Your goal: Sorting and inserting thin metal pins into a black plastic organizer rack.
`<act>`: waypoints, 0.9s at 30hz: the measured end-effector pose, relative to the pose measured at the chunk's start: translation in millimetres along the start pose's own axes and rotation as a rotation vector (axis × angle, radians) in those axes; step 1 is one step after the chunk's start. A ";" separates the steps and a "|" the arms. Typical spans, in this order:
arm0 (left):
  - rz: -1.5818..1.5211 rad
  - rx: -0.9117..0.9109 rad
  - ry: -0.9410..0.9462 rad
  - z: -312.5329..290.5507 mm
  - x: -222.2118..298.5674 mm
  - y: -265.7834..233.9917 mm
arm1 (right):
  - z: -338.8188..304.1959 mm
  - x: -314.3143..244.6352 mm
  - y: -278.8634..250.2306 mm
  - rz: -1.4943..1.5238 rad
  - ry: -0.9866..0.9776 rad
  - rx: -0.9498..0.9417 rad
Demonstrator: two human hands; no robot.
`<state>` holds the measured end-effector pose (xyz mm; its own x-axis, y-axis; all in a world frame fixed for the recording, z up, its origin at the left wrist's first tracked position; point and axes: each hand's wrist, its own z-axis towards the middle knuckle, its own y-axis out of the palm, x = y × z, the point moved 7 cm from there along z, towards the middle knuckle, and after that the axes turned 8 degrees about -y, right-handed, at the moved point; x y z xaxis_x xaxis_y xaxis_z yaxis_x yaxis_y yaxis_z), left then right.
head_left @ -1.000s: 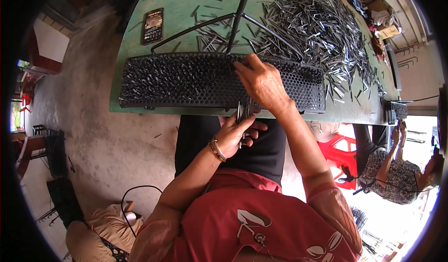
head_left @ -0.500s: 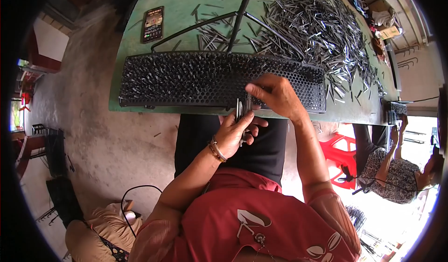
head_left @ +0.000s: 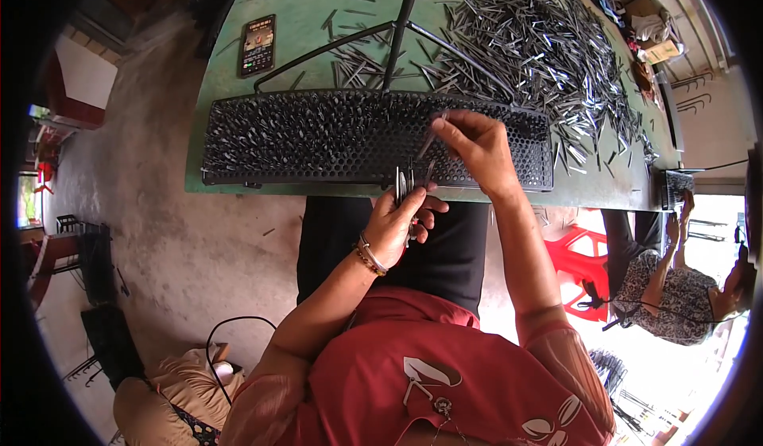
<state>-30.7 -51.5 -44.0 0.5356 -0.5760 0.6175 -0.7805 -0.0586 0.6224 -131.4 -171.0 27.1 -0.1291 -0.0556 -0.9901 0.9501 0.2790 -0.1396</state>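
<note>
A long black perforated rack [head_left: 366,164] lies along the near edge of the green table. Its left half is densely filled with upright dark metal strips [head_left: 278,132]; toward the right many holes show bare. My left hand [head_left: 397,223], just in front of the rack's near edge, is closed around a small bundle of thin metal strips [head_left: 402,188] that point up. Above the rack's right-middle part, my right hand [head_left: 479,148] pinches a dark thin strip [head_left: 429,140] between thumb and fingers. Whether its lower end touches a hole I cannot tell.
A big heap of loose metal strips [head_left: 548,56] covers the table's far right. Black rods [head_left: 404,25] rise behind the rack. A phone [head_left: 258,46] lies at the far left. Another person [head_left: 664,295] works at the right beside a red plastic stool [head_left: 579,267].
My right hand has lifted away from the bundle in my left hand, up and slightly right, with a strip in its pinch. The left hand has shifted slightly left.
</note>
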 end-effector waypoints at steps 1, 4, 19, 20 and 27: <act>0.002 0.008 -0.006 -0.3 -0.9 -0.1 | 3.8 1.7 2.0 0.000 0.000 0.002; -0.009 0.036 -0.006 -2.0 -0.7 3.6 | 15.7 -7.5 4.3 -0.255 -0.283 0.067; -0.004 0.029 -0.040 -1.1 -2.5 3.8 | 15.8 2.2 9.4 -0.227 -0.349 0.185; -0.004 0.031 -0.040 -1.2 -2.9 3.5 | 15.4 -0.3 11.4 -0.265 -0.364 0.176; 0.006 0.026 -0.055 -1.3 -4.3 5.2 | 11.3 -16.1 12.4 -0.482 -0.625 0.107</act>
<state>-36.6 -48.3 -42.8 0.5132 -0.6206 0.5929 -0.7921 -0.0765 0.6056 -114.4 -177.5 41.4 -0.3799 -0.6834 -0.6234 0.8562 -0.0047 -0.5166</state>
